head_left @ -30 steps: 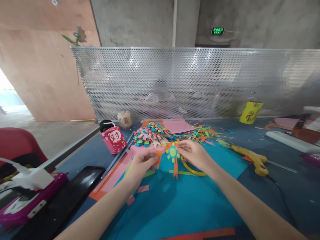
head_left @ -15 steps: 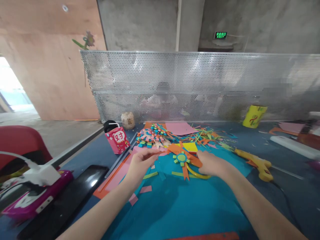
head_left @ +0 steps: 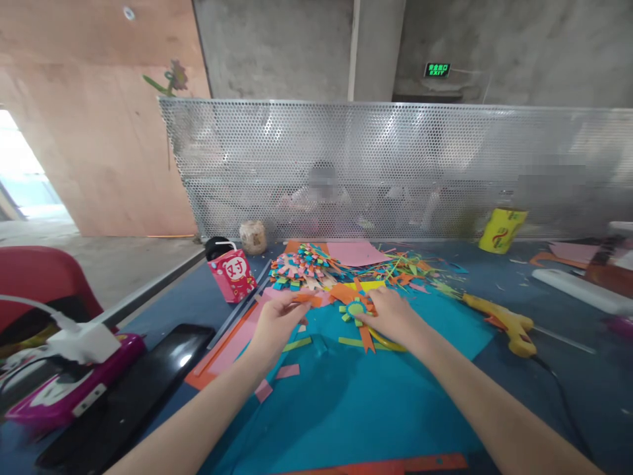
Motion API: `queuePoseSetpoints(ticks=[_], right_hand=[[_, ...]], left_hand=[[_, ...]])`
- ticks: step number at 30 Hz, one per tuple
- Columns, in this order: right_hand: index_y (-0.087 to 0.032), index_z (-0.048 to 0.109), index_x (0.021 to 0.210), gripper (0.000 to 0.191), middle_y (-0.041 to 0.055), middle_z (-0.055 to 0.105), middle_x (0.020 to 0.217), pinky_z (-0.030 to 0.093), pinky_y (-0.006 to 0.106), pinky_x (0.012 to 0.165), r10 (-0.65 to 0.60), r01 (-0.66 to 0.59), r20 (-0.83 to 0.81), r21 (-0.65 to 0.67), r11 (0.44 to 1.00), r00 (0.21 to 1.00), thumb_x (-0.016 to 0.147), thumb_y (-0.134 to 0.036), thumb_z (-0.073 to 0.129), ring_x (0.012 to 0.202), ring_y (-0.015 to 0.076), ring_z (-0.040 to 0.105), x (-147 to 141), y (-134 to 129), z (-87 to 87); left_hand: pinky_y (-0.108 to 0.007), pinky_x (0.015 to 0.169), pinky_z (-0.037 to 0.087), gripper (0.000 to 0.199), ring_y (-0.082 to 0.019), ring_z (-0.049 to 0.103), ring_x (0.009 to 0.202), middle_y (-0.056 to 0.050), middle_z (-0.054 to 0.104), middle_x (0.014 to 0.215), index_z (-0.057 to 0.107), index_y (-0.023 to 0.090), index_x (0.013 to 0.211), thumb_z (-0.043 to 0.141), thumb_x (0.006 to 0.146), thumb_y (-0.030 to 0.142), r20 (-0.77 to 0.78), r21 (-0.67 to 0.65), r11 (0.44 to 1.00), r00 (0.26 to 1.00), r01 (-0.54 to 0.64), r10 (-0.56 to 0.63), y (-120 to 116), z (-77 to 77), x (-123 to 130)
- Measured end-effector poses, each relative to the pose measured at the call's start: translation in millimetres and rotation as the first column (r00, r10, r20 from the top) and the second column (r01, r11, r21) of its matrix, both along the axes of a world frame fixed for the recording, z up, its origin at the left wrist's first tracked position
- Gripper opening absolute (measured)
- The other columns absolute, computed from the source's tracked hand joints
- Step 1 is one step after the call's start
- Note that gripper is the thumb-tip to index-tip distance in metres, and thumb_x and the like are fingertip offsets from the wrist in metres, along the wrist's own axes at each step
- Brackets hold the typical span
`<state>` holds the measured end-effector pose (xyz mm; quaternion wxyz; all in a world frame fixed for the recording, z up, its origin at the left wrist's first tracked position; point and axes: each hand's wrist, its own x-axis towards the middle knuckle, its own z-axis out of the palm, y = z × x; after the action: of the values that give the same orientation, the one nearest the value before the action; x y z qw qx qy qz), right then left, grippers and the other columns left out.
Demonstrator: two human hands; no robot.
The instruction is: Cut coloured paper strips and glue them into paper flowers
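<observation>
Between the thumb and fingers of my left hand (head_left: 279, 323) is an orange paper piece (head_left: 309, 300). My right hand (head_left: 393, 315) pinches the paper flower (head_left: 355, 309), a green round centre with blue and green petals, at its right side. Orange paper strips (head_left: 366, 338) spread out around and below the flower. A yellow ring (head_left: 388, 342) shows partly under my right hand. Both hands are over a large teal sheet (head_left: 346, 409). Green strips and small pink pieces (head_left: 288, 371) lie on the sheet.
Fringed paper (head_left: 306, 267) and cut strips (head_left: 405, 267) are heaped behind the hands. A yellow glue gun (head_left: 504, 322) lies right, a pink drink carton (head_left: 232, 274) stands left, and a black phone-like slab (head_left: 133, 389) lies nearer. A perforated metal screen (head_left: 346, 171) closes the far side.
My right hand has moved left, onto the flower. The orange piece in my left hand now shows more plainly. The flower has shifted slightly left.
</observation>
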<state>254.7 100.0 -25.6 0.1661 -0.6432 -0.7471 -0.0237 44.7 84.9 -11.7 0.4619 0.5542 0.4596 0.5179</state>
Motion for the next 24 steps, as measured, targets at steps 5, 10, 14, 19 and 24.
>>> queuePoseSetpoints(ticks=[5, 10, 14, 19, 24], right_hand=[[-0.019, 0.052, 0.084, 0.030, 0.0057, 0.058, 0.086, 0.036, 0.030, 0.067, -0.011, 0.014, -0.096, 0.034, 0.999, 0.995, 0.063, -0.038, 0.059, 0.085, 0.0227, 0.052, -4.8, 5.2, -1.3], [-0.019, 0.045, 0.077, 0.014, -0.0008, 0.054, 0.071, 0.040, 0.024, 0.058, 0.190, -0.162, -0.483, 0.101, 0.982, 0.855, 0.068, -0.026, 0.053, 0.064, 0.0125, 0.053, -3.6, 4.1, 5.4], [-0.018, 0.044, 0.071, 0.018, -0.0017, 0.053, 0.066, 0.044, 0.024, 0.058, 0.215, -0.276, -0.790, 0.060, 0.959, 0.574, 0.065, -0.028, 0.057, 0.062, 0.0118, 0.054, -8.5, 1.5, 10.3], [-0.018, 0.047, 0.078, 0.019, 0.0016, 0.059, 0.071, 0.046, 0.027, 0.059, 0.181, -0.279, -0.787, 0.012, 0.960, 0.590, 0.070, -0.034, 0.053, 0.065, 0.0144, 0.058, -18.1, -3.3, 13.4], [-0.019, 0.052, 0.094, 0.024, 0.0072, 0.057, 0.100, 0.039, 0.031, 0.080, 0.116, -0.096, -0.309, 0.080, 0.992, 0.944, 0.070, -0.024, 0.054, 0.095, 0.0199, 0.051, 0.1, 0.6, 10.8]], left_hand=[[-0.020, 0.045, 0.038, 0.016, -0.008, 0.048, 0.047, -0.001, 0.059, 0.062, 0.061, 0.014, 0.069, 0.062, 0.059, 0.026, 0.002, 0.033, 0.999, 1.000, -0.004, 0.004, 0.7, -0.9, -0.4], [-0.018, 0.041, 0.035, 0.017, -0.008, 0.047, 0.045, 0.002, 0.056, 0.057, 0.056, 0.014, 0.072, 0.061, 0.060, 0.024, -0.001, 0.005, 1.000, 1.000, -0.008, 0.008, -2.2, 4.1, 0.5], [-0.019, 0.047, 0.039, 0.017, -0.008, 0.050, 0.050, 0.000, 0.058, 0.066, 0.053, 0.014, 0.070, 0.061, 0.060, 0.025, 0.050, 0.001, 1.000, 0.999, -0.015, 0.015, -1.2, 3.6, -0.1], [-0.020, 0.050, 0.042, 0.018, -0.009, 0.052, 0.056, -0.002, 0.059, 0.072, 0.054, 0.014, 0.074, 0.060, 0.062, 0.026, 0.085, 0.047, 0.999, 0.996, 0.005, -0.009, 2.6, 0.0, -2.0], [-0.019, 0.047, 0.041, 0.015, -0.007, 0.049, 0.048, 0.002, 0.057, 0.060, 0.054, 0.014, 0.069, 0.061, 0.061, 0.024, 0.054, 0.021, 1.000, 0.998, -0.013, 0.012, -1.9, 6.1, -0.3]])
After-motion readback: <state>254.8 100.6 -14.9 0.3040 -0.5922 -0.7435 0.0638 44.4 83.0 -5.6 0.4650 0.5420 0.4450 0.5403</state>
